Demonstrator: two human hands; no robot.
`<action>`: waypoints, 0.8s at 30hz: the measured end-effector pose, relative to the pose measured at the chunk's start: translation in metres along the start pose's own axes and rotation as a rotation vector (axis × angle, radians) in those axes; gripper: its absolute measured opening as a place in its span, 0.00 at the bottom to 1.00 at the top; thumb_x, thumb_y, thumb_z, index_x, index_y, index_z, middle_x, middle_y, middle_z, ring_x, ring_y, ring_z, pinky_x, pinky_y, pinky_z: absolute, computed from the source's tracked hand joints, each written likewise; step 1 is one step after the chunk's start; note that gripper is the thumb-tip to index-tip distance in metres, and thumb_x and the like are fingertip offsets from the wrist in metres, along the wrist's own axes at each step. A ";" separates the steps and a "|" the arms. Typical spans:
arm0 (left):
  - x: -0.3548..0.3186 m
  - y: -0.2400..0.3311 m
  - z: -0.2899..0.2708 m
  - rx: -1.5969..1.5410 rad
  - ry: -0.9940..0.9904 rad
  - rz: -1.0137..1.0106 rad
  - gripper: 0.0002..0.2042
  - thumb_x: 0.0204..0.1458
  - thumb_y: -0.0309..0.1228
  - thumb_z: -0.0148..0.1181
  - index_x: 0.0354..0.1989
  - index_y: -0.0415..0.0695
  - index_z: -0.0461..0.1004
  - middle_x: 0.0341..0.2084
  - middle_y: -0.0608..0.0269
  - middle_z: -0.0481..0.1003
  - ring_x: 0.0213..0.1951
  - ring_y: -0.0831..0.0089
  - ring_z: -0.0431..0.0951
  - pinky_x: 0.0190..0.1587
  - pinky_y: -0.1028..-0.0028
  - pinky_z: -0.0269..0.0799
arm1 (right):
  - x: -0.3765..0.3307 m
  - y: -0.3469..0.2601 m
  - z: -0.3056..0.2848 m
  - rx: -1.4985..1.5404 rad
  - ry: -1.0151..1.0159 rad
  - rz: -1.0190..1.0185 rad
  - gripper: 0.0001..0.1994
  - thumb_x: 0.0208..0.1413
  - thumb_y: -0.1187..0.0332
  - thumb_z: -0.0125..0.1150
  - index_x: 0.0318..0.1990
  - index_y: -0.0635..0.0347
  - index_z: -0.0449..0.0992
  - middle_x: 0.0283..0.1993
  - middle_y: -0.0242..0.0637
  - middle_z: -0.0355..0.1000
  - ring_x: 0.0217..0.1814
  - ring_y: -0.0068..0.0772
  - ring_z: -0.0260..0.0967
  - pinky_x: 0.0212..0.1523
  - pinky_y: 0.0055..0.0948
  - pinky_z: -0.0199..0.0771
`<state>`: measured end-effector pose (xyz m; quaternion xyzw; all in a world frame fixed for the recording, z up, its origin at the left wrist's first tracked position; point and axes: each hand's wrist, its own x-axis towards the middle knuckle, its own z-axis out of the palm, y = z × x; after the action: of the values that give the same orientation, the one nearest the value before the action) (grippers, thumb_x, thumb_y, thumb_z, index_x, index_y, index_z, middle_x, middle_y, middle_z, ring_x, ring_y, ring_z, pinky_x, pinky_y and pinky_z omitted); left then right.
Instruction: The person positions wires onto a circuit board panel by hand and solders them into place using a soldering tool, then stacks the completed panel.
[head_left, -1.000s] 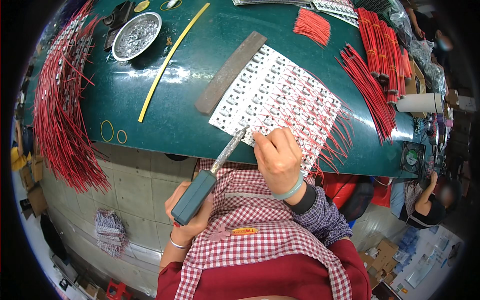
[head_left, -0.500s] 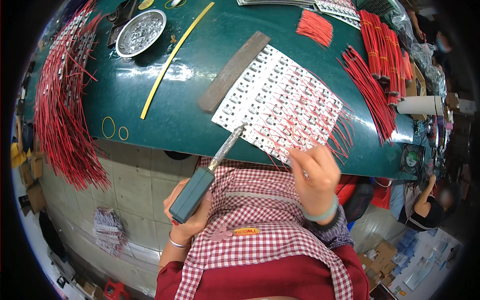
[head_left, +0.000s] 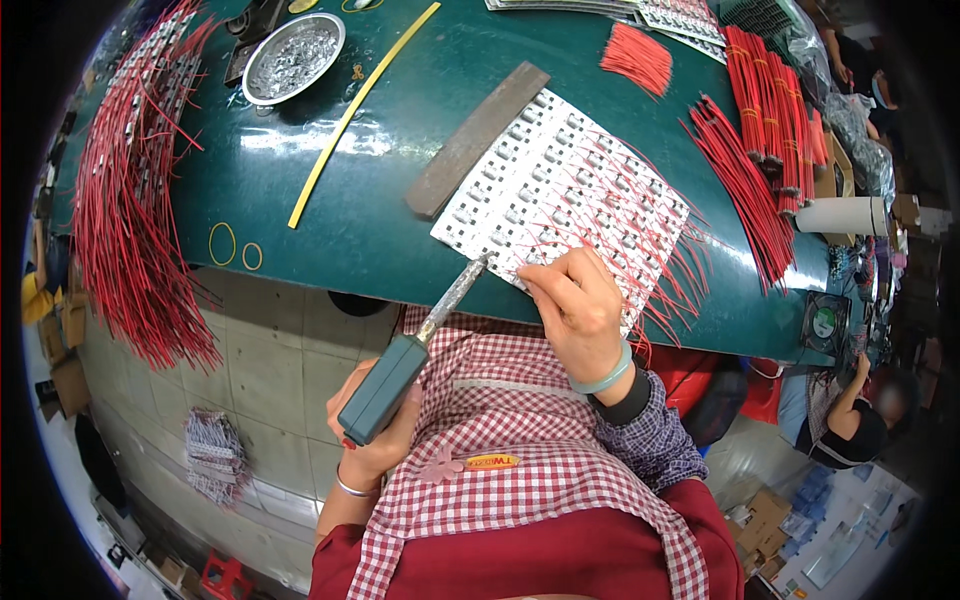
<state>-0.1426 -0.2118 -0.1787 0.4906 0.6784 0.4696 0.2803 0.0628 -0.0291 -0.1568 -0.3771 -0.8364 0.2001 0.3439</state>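
While left hand (head_left: 385, 440) grips soldering iron (head_left: 400, 365), tip at panel (head_left: 560, 195) near edge, right hand (head_left: 575, 300) fingers pinch red wire there. Soldering step; next needs steady tip contact.

We cannot see which thin red wire the right hand (head_left: 578, 305) pinches; its fingertips hide the white component sheet (head_left: 560, 195) beneath, whose tiny parts blur.

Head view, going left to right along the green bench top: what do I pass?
Hanging bundle of red wires → round metal dish → yellow strip → flat grey bar → white panel of small boards → bundled red wires → white roll.
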 end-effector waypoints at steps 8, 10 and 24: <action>0.009 0.015 0.000 -0.009 -0.026 -0.002 0.11 0.39 0.17 0.67 0.34 0.32 0.79 0.32 0.51 0.80 0.30 0.60 0.82 0.33 0.70 0.77 | -0.001 0.002 0.005 -0.066 -0.017 -0.022 0.09 0.47 0.80 0.68 0.37 0.62 0.80 0.28 0.38 0.63 0.31 0.39 0.66 0.31 0.37 0.67; 0.013 0.016 0.000 0.030 -0.041 0.039 0.10 0.39 0.17 0.67 0.33 0.33 0.79 0.31 0.52 0.79 0.29 0.60 0.81 0.33 0.70 0.77 | -0.001 0.000 0.005 -0.088 -0.020 -0.017 0.09 0.47 0.80 0.68 0.37 0.63 0.80 0.28 0.38 0.63 0.32 0.39 0.66 0.31 0.37 0.68; 0.011 0.009 0.002 0.037 -0.046 0.087 0.09 0.39 0.17 0.66 0.32 0.34 0.79 0.28 0.53 0.78 0.27 0.60 0.79 0.30 0.69 0.75 | -0.001 -0.001 0.004 -0.111 -0.032 -0.036 0.10 0.46 0.82 0.65 0.37 0.63 0.79 0.28 0.38 0.63 0.32 0.39 0.66 0.31 0.37 0.68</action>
<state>-0.1414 -0.2004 -0.1708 0.5354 0.6585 0.4572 0.2659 0.0602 -0.0303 -0.1593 -0.3772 -0.8582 0.1532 0.3126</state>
